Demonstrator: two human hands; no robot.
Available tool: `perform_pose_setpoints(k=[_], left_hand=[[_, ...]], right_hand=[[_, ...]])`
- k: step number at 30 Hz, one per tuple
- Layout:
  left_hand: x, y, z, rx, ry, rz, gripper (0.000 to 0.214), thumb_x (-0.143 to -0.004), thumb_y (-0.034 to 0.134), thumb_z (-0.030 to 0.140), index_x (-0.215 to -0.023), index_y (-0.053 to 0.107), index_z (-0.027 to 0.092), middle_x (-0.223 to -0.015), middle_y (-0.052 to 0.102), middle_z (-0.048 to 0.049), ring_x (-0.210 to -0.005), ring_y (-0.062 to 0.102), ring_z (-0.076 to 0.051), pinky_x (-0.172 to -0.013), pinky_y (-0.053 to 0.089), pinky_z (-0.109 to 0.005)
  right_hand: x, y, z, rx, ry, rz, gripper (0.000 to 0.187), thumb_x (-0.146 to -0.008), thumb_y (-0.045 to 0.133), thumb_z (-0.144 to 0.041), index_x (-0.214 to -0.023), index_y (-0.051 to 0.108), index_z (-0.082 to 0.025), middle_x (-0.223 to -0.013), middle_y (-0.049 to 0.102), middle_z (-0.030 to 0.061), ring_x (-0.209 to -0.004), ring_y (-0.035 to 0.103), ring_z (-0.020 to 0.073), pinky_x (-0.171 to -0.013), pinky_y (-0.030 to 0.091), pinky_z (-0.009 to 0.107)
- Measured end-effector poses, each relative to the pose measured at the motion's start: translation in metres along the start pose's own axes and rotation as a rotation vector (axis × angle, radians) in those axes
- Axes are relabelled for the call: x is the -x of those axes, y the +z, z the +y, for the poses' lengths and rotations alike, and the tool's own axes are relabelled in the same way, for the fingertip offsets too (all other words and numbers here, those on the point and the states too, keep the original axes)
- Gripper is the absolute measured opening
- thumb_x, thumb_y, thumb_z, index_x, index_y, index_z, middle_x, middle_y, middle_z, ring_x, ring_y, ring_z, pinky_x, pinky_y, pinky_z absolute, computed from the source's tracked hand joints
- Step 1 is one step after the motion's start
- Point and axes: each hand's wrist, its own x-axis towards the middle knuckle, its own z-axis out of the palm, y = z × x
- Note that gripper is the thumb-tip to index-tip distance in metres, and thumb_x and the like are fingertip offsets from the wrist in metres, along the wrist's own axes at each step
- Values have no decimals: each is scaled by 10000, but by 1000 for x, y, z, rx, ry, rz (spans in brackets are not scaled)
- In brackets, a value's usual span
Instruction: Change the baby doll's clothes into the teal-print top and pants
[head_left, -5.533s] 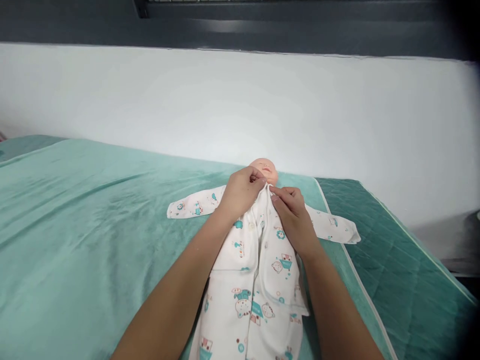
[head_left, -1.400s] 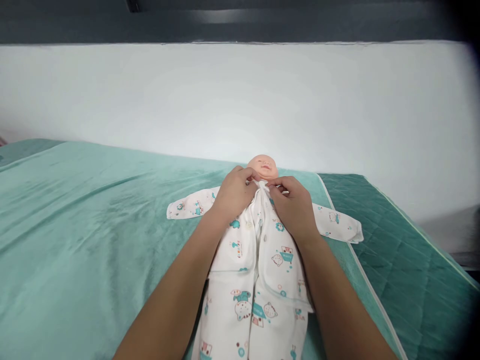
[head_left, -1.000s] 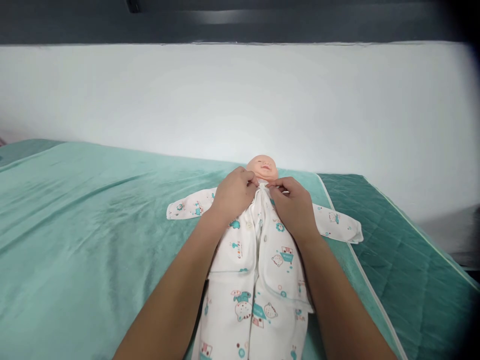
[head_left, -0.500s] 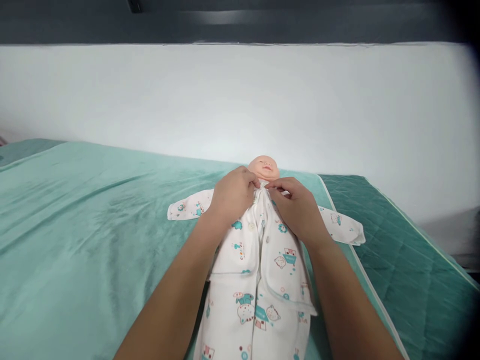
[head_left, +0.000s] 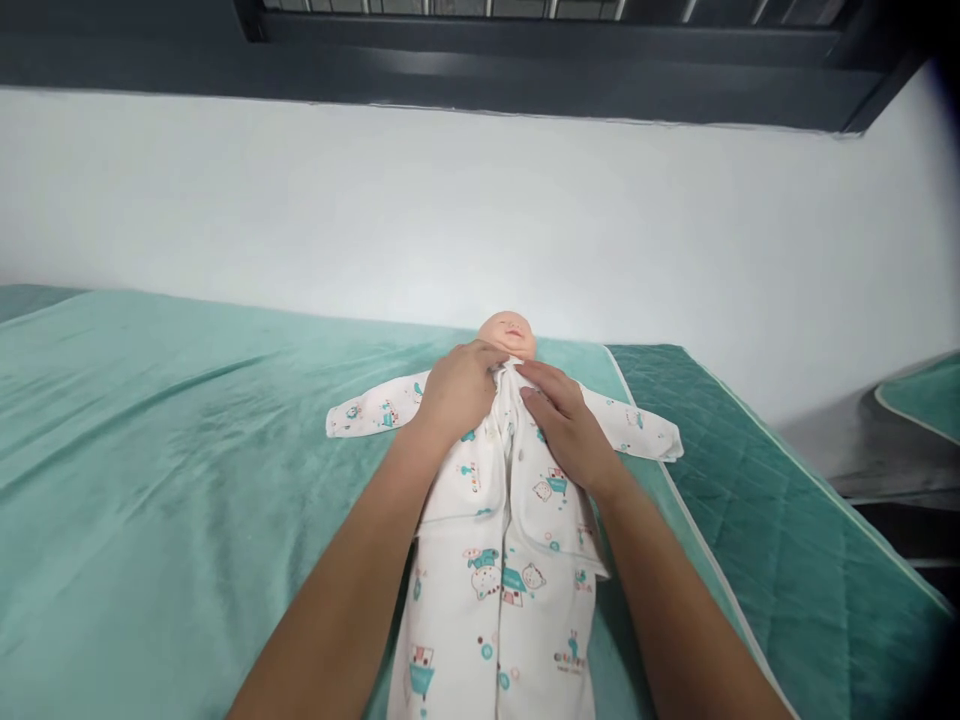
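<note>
A baby doll (head_left: 508,330) lies on its back in a white printed baby jacket (head_left: 551,485) and matching trousers (head_left: 459,625), its sleeves spread to both sides. The jacket's front edges meet at the neck and part slightly lower down, where a button shows. At the collar, just under the doll's chin, my left hand (head_left: 461,390) has its fingers closed on the cloth; its thumb is mostly hidden. My right hand (head_left: 564,420) rests on the other side of the jacket's chest, fingers stretched out and thumb apart.
Beneath the doll is a light green blanket (head_left: 187,480), over a darker green quilted mattress cover (head_left: 780,510) at the right. A white wall (head_left: 465,210) stands behind, with a dark metal bed frame (head_left: 525,65) above. Another green padded edge (head_left: 926,395) shows at far right.
My right hand has gone from pinching the collar to lying flatter on the jacket's chest. My left hand stays at the collar. The view has tilted up, showing more bed frame.
</note>
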Motion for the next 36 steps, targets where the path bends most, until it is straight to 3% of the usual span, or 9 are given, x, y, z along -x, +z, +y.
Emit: perform_pose_setpoints(k=[8, 13, 16, 19, 22, 25, 29, 33, 36], left_hand=[[-2, 2, -1, 103, -66, 17, 485, -814, 392, 31, -1121, 715, 225, -1259, 673, -40, -1156, 610, -192, -1039, 459, -332], [-4, 3, 0, 164, -101, 27, 481, -805, 391, 31, -1120, 707, 210, -1249, 675, -45, -1177, 599, -182, -1058, 441, -322], [-4, 0, 4, 222, -99, 81, 465, -787, 402, 28, -1082, 715, 204, -1209, 683, -42, -1180, 588, -184, -1062, 432, -325], [5, -5, 9, 247, -151, 217, 396, -766, 456, 47, -1016, 722, 199, -1105, 694, -37, -1058, 611, -189, -995, 461, -330], [22, -10, 15, 292, -193, 301, 315, -809, 492, 110, -1015, 712, 201, -987, 677, -27, -862, 604, -159, -866, 485, -305], [37, -12, 18, 326, -175, 228, 204, -876, 533, 245, -972, 711, 215, -925, 653, -19, -794, 574, -147, -785, 467, -291], [44, -18, 16, 376, -180, 86, 166, -881, 574, 331, -872, 693, 217, -879, 644, -11, -779, 557, -146, -717, 434, -282], [45, -25, 13, 422, -170, -30, 131, -867, 603, 325, -888, 680, 221, -827, 628, 10, -715, 526, -127, -661, 407, -268], [45, -26, 19, 336, -105, -16, 92, -865, 596, 264, -832, 665, 213, -792, 609, 16, -716, 521, -125, -671, 395, -270]], right_hand=[[-17, -5, -1, 139, 33, -77, 370, -931, 497, -460, -1245, 640, -328, -1391, 539, 25, -1329, 419, 258, -1145, 271, 474], [-19, -6, 1, 78, 51, -126, 384, -943, 479, -471, -1275, 614, -333, -1436, 513, 11, -1374, 377, 231, -1170, 222, 465], [-15, -7, 2, 26, 33, -76, 374, -936, 507, -462, -1265, 622, -326, -1429, 525, 11, -1369, 384, 219, -1162, 253, 441], [-10, -10, -4, 41, -3, 60, 309, -908, 559, -410, -1174, 650, -282, -1331, 583, 42, -1289, 447, 234, -1062, 373, 410], [-4, -14, -21, 137, -22, 166, 200, -915, 546, -385, -1010, 647, -241, -1054, 650, 54, -978, 575, 212, -832, 453, 352], [4, -14, -41, 222, 36, 34, 239, -916, 544, -466, -899, 599, -234, -783, 600, 5, -690, 530, 164, -645, 400, 309], [10, -13, -53, 332, 81, -48, 260, -836, 647, -468, -883, 558, -228, -821, 603, 4, -703, 527, 162, -620, 371, 296], [8, -20, -48, 143, 190, -126, 221, -860, 601, -462, -889, 593, -243, -767, 613, -17, -662, 545, 147, -585, 396, 279], [6, -24, -46, 6, 256, -143, 206, -862, 580, -442, -877, 622, -241, -756, 630, -15, -614, 542, 135, -527, 390, 263]])
